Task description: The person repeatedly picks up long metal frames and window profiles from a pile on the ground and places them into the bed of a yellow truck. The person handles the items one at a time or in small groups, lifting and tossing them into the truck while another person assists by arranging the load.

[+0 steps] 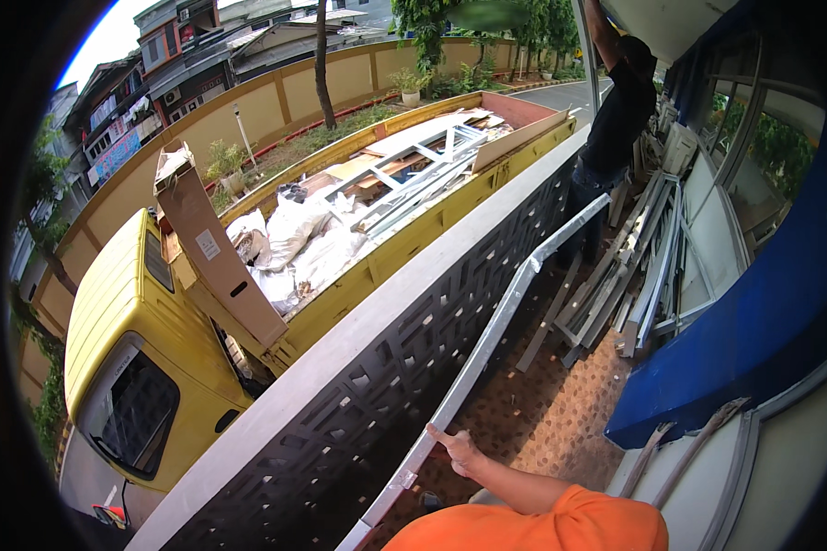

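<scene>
While sunlight is falling across the patterned floor point(570, 413), the head view is catching the person's right hand point(459, 450) in full grip, its fingers closing around the edge of a long metal bar point(484, 354). And what a length it is! The bar is slanting from the lower edge up to the right, running alongside a perforated wall point(377, 390) and showing a kink toward its far end. The left hand is lying outside the view, so nobody can tell what it is doing.

Up at that far end, a co-worker point(620, 115) in black is standing with an arm raised. To the right, a heap of metal strips point(606, 275) is lying on the floor, near a blue wall point(735, 349). Over on the left, beyond the perforated wall, a yellow truck point(110, 294) is standing, its bed carrying white sacks point(294, 225), pale metal frames point(423, 193) and boards, with a tall cardboard box point(213, 239) tilting just behind the cab. Behind everything, a tan boundary wall point(239, 110) is curving past trees.
</scene>
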Available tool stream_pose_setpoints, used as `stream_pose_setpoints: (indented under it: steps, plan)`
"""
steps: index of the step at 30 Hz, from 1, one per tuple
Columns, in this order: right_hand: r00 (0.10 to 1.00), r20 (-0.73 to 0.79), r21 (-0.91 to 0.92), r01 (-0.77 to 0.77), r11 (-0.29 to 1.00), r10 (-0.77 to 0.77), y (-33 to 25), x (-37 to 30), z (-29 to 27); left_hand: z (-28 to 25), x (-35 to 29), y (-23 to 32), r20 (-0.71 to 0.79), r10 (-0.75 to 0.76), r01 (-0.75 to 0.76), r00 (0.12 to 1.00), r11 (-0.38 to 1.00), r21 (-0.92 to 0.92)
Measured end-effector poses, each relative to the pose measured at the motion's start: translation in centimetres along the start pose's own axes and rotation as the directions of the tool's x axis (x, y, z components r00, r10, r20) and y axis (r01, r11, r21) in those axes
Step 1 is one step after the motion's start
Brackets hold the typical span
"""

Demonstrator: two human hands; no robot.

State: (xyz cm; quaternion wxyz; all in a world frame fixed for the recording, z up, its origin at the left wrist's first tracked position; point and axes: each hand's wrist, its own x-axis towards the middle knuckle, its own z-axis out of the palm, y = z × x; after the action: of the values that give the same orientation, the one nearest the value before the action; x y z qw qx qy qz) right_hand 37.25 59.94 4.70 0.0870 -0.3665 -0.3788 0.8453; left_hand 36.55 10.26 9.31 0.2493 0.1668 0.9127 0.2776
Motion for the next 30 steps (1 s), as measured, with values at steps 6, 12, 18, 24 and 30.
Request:
stream_pose_setpoints:
  steps: [6, 12, 18, 24, 30]
  plan:
    - [0.967, 0.252, -0.054, -0.024, 0.998, 0.037, 1.2, -0.1, 6.4, 2.9, -4.5, -12.4, -0.122, -0.234, 0.183, 0.965, 0.926, -0.33]
    - [0.92, 0.383, -0.13, -0.039, 0.991, 0.087, -1.0, 2.9, 10.0, 4.5, -5.6, -13.1, -0.258, -0.295, 0.181, 0.92, 0.904, -0.388]
    - [0.891, 0.447, -0.154, -0.005, 0.988, 0.074, -6.0, 8.9, 11.1, 2.1, -3.5, 1.0, -0.412, -0.356, 0.344, 0.839, 0.933, -0.107]
    - [0.859, 0.505, -0.154, -0.012, 0.988, 0.09, -12.6, 14.1, 10.3, 0.9, 0.1, 13.7, -0.508, -0.325, 0.327, 0.798, 0.941, -0.089]
    - [0.86, 0.48, -0.19, -0.09, 0.978, 0.172, -16.5, 19.9, 10.2, 0.5, 3.6, 21.9, -0.534, -0.36, 0.368, 0.765, 0.925, -0.095]
